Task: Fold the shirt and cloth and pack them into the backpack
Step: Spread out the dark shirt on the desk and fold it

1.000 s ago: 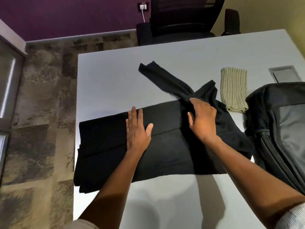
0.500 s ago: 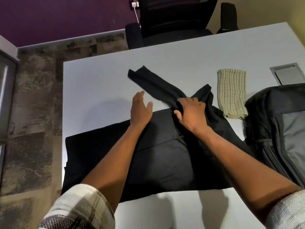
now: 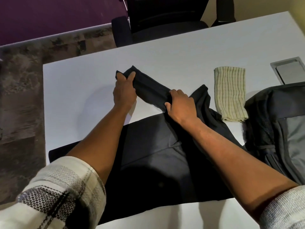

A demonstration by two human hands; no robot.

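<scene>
A black shirt (image 3: 153,166) lies partly folded across the white table (image 3: 82,83), with one long sleeve (image 3: 148,90) stretched toward the far left. My left hand (image 3: 124,91) pinches the sleeve's cuff end. My right hand (image 3: 180,104) grips the same sleeve near the shoulder. A folded cream cloth with green stripes (image 3: 230,93) rests flat to the right of the shirt. The dark grey backpack (image 3: 277,129) lies at the table's right edge, touching the cloth's near corner.
A black office chair (image 3: 165,19) stands behind the table's far edge. A grey cable hatch (image 3: 287,70) is set into the table at the far right. Patterned floor shows to the left, below a purple wall.
My left hand left the shirt's body, reached forward and took hold of the sleeve's end. My right hand slid up onto the sleeve base and closed on it.
</scene>
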